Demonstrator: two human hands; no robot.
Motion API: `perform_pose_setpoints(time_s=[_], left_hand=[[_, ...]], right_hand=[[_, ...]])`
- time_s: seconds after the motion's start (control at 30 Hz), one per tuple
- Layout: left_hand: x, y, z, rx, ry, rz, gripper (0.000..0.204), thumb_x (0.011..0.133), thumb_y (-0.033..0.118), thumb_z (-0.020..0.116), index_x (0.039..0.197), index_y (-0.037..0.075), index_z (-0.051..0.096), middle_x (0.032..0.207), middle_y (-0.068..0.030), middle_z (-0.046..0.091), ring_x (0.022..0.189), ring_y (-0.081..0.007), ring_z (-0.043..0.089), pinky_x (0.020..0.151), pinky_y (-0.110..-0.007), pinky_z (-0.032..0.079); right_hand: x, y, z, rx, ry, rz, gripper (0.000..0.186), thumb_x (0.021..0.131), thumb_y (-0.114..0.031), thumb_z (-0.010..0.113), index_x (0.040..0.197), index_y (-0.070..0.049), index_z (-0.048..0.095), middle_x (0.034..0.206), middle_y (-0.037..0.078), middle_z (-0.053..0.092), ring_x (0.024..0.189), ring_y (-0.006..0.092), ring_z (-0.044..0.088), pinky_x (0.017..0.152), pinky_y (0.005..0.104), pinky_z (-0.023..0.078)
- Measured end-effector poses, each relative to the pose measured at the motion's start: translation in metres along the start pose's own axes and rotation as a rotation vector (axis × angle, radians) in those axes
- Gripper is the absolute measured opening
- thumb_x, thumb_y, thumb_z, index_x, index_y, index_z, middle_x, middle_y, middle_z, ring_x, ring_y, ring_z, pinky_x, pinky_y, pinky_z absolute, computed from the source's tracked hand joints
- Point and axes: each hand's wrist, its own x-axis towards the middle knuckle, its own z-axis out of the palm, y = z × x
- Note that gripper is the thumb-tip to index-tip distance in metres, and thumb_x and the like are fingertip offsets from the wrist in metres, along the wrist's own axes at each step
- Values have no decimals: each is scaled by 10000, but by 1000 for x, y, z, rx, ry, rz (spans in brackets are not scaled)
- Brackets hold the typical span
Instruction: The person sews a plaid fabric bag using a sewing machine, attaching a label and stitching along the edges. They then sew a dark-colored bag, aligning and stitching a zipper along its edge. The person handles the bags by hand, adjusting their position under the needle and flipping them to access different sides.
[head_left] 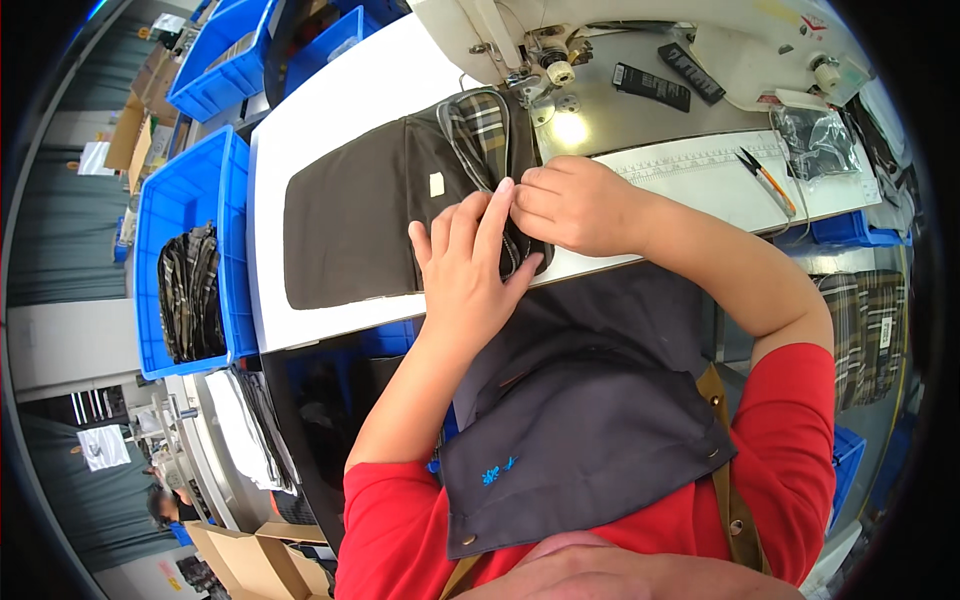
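Note:
A dark brown fabric panel (350, 215) lies flat on the white sewing table. Near its right end sits a plaid piece (487, 125) with a pale-edged border, and a small cream patch shows beside it. My left hand (463, 270) rests on the panel with its fingers spread, the index fingertip by the plaid piece's border. Touching that fingertip, my right hand (580, 207) is closed in a pinch at the panel's right edge; its fingers hide the bit of cloth there. Just beyond both hands stands the needle area of a sewing machine (545, 75), its lamp lighting the plate.
Right of the hands are a ruler strip (690, 165), tweezers (768, 185), two black packets (652, 87) and a clear plastic bag (815, 140). A blue bin (240, 270) with folded plaid cloth (188, 290) stands left of the table. More plaid cloth (868, 335) lies at the right.

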Motion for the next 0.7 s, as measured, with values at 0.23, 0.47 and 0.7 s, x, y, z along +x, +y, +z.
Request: perform_pose_setpoints(time_s=[0.23,0.47,0.7], left_hand=[[28,-5,-6,4,36,1,235,812,120,764,1033,98,685,1122,-22,678,1050,-270,598,945,-443,382],[60,-25,-25,-265,14,-63,69,921,85,656,962,47,617,1197,-72,732,1182,-299,651,972,-474,402],[50,-27,-15,-438,-201,38,67,959,85,626,1010,41,624,1301,-103,719,1277,-348,629,1089,-513,423]], right_hand=[[-6,-6,-16,104,65,242,198,784,-138,750,945,-62,662,998,44,681,916,213,675,723,346,540],[-12,-3,-13,155,-178,404,465,819,-242,811,1200,-2,693,1295,165,655,1215,302,615,992,426,510],[-18,-28,-30,289,-326,395,592,829,-406,797,1207,34,681,1322,207,642,1306,351,573,1101,463,461]])
